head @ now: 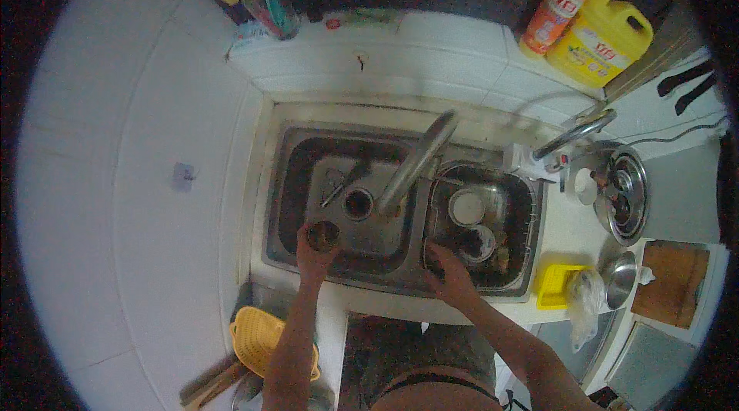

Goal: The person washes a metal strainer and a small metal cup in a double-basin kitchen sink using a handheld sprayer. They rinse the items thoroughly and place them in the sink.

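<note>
My left hand (316,258) is closed around a small round dark container (323,236), perhaps a cup, over the near left part of the left sink basin (398,238). My right hand (450,275) is over the near left edge of the right basin, its fingers curved and apart, with no object visible in it. Beyond it, a round whitish dish (467,207) and a bowl (480,243) lie in the right basin. A thin metal utensil (333,195) rests beside the left basin's drain (358,204).
A metal faucet (415,163) reaches over the left basin. On the right counter are a yellow basket (548,287), a metal bowl (620,281) and a metal lid (626,197). Yellow detergent bottles (600,44) stand on the back ledge. An orange-yellow woven basket (254,333) is at lower left.
</note>
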### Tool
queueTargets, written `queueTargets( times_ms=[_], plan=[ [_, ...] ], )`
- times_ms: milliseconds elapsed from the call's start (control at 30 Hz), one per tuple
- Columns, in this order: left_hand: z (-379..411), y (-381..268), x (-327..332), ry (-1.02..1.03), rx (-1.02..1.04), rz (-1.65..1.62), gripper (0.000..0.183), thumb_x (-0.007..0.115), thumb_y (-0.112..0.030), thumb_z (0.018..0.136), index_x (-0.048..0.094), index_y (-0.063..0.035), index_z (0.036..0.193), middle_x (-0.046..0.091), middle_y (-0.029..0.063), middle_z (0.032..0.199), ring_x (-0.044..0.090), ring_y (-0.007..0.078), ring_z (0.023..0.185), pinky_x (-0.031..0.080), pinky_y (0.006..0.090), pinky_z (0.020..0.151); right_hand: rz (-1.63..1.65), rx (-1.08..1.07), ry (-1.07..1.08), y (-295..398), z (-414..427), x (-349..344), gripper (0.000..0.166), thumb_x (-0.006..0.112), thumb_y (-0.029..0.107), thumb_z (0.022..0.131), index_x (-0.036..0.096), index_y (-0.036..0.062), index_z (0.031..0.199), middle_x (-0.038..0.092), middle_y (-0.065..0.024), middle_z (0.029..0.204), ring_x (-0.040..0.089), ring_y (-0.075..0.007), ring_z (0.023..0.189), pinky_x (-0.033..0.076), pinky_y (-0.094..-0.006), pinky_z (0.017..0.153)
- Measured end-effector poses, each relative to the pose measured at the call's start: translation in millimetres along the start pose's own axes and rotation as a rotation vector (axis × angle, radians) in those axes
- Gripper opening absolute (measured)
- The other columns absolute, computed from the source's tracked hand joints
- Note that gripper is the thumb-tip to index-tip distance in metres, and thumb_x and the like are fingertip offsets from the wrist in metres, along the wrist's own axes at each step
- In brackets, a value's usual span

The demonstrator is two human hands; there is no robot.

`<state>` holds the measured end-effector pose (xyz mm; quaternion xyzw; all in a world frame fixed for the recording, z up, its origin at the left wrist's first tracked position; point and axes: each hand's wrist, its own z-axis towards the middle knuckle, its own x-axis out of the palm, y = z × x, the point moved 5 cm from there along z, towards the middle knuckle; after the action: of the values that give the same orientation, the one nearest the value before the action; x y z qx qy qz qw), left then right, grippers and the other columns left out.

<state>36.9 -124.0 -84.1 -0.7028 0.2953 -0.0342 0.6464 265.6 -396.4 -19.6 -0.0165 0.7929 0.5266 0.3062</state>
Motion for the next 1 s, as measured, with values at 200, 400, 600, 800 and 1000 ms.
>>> queueTargets(
  times_ms=[200, 400, 600, 800, 1000],
  plan=[
    [-8, -50, 4, -0.103, -0.007, 0.193, 0.075, 0.084, -0.005, 0.07, 0.044, -0.0075, 0.133, 0.057, 0.0118, 0.123, 0.058, 0.0242, 0.11, 0.051, 0.0377, 0.094, -0.077, 0.073, -0.075, -26, -32, -27, 0.057, 0.066, 0.012, 0.089, 0.044, 0.0074, 0.141, 0.055, -0.0206, 0.126, 0.061, -0.0347, 0.11, 0.05, -0.0437, 0.094],
    [9, -26, -41, -0.256, 0.294, 0.228, 0.074, 0.089, -0.016, 0.066, 0.05, -0.0051, 0.128, 0.057, 0.0109, 0.122, 0.057, 0.0259, 0.109, 0.053, 0.04, 0.088, -0.048, -0.07, -0.109, -12, -56, -21, 0.056, 0.065, 0.013, 0.088, 0.045, 0.0085, 0.14, 0.051, -0.0195, 0.133, 0.058, -0.0376, 0.116, 0.049, -0.0447, 0.097],
    [-32, -63, 0, -0.147, 0.036, 0.113, 0.061, 0.085, -0.009, 0.07, 0.054, -0.0045, 0.123, 0.062, 0.01, 0.113, 0.063, 0.0225, 0.094, 0.055, 0.0383, 0.073, -0.024, -0.065, -0.045, -13, -87, -44, 0.055, 0.061, 0.017, 0.091, 0.043, 0.002, 0.14, 0.047, -0.0214, 0.141, 0.046, -0.0405, 0.13, 0.043, -0.0463, 0.108],
    [-50, -77, -1, -0.059, -0.155, -0.174, 0.059, 0.083, -0.009, 0.075, 0.049, -0.0044, 0.123, 0.061, 0.0101, 0.111, 0.064, 0.0201, 0.09, 0.055, 0.0336, 0.076, -0.091, -0.162, -0.053, -5, -123, -76, 0.054, 0.063, 0.014, 0.088, 0.046, 0.0049, 0.138, 0.045, -0.0194, 0.141, 0.05, -0.0396, 0.125, 0.047, -0.0453, 0.102],
    [-82, -98, 25, -0.166, -0.091, -0.286, 0.07, 0.083, -0.009, 0.076, 0.039, -0.0042, 0.131, 0.056, 0.0121, 0.122, 0.06, 0.0222, 0.103, 0.054, 0.0331, 0.084, -0.058, -0.191, 0.02, -42, -146, -88, 0.056, 0.058, 0.022, 0.093, 0.042, 0.0, 0.141, 0.048, -0.0223, 0.141, 0.046, -0.0409, 0.131, 0.044, -0.0469, 0.107]
  ],
)
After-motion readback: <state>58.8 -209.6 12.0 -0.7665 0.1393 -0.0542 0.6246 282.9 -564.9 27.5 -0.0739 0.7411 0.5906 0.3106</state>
